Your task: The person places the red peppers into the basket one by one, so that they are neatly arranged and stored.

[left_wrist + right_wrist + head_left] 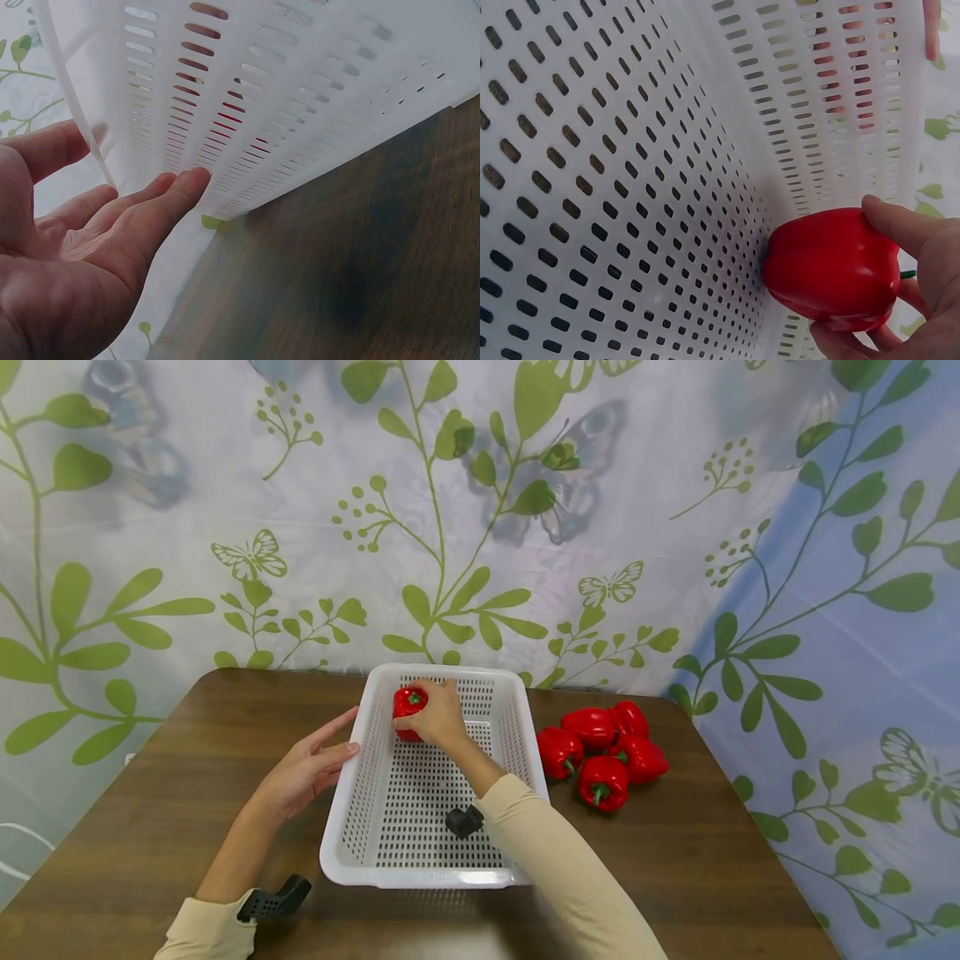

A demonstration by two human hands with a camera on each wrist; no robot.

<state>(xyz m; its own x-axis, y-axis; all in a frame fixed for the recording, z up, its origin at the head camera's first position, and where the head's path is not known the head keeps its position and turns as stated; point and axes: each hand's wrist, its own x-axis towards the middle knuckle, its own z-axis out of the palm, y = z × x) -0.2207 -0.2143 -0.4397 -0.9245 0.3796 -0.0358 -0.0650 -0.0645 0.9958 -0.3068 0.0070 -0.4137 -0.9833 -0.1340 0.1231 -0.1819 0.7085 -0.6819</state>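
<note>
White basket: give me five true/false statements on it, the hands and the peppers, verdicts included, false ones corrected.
1. The right hand holds a red pepper inside the white basket. True.
2. The left hand is inside the basket, holding another pepper. False: it is outside the basket, beside the wall, and holds no pepper.
3. Five loose peppers lie on the wooden table. True.
4. In the head view, the loose peppers are left of the basket. False: they are to its right.
5. The basket's floor is solid, with no openings. False: it is full of small slots.
</note>
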